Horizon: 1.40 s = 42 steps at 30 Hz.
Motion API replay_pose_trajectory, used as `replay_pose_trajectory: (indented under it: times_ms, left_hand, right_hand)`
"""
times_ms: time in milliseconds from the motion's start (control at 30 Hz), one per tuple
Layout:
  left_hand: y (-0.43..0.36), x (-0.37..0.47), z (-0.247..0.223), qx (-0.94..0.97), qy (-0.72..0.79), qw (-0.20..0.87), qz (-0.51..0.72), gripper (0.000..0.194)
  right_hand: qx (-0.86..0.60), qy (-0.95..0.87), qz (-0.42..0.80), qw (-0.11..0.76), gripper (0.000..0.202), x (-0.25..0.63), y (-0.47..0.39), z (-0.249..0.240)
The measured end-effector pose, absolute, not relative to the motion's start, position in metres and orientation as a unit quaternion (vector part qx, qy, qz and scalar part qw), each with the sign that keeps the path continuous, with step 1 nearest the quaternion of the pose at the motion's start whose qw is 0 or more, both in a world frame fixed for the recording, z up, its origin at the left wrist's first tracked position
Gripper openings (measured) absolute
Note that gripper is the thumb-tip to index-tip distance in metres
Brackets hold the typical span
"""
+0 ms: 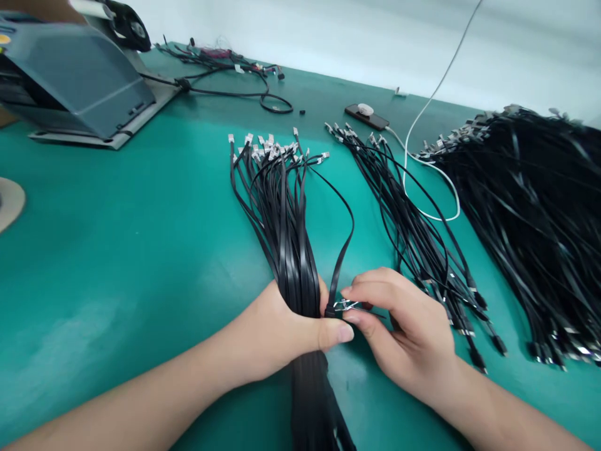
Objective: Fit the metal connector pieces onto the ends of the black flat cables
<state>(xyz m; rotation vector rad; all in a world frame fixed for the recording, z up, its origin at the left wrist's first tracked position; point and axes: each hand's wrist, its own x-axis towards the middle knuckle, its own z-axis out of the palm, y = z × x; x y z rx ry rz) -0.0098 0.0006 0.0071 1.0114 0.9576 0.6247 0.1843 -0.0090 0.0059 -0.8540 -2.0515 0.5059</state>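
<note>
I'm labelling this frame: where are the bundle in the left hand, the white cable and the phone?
bundle [282, 207], head view, on the fanned black flat cables above the hand.
white cable [439, 175], head view, on its loop.
phone [369, 117], head view, on its dark body.

Lighting is bright, even and diffuse, from overhead. The green table [117, 250] carries soft pale sheen patches at lower left and near the hands. Shadows are faint and short, seen under the left hand [282, 326] and right hand [404, 332]. The white wall [328, 37] is near overexposed. The centre is sharp. Edges show wide-angle stretch: the cable pile [539, 219] at right smears, and the machine [75, 81] at top left is bent and slightly blurred.
</note>
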Motion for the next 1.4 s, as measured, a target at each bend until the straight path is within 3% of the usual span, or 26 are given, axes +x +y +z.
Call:
replay_pose_trajectory:
  times_ms: [667, 867, 1100, 1233, 1400]
  left_hand:
    - [0.001, -0.011, 0.010, 0.461, 0.425, 0.729, 0.276, 0.025]
    - [0.002, -0.011, 0.005, 0.461, 0.413, 0.730, 0.290, 0.029]
    - [0.003, -0.016, -0.005, 0.477, 0.357, 0.744, 0.304, 0.040]
    - [0.001, -0.019, -0.011, 0.477, 0.382, 0.732, 0.300, 0.045]
    - [-0.004, -0.016, -0.010, 0.422, 0.440, 0.712, 0.349, 0.045]
  right_hand:
    - [-0.367, -0.765, 0.280, 0.448, 0.011, 0.181, -0.006, 0.006]
    - [-0.368, -0.732, 0.309, 0.482, 0.019, 0.186, -0.006, 0.001]
    - [-0.290, -0.767, 0.389, 0.420, 0.022, 0.181, -0.007, 0.001]
    - [-0.405, -0.708, 0.318, 0.483, 0.014, 0.187, 0.006, -0.007]
    - [-0.462, -0.542, 0.149, 0.686, 0.012, 0.210, 0.029, 0.000]
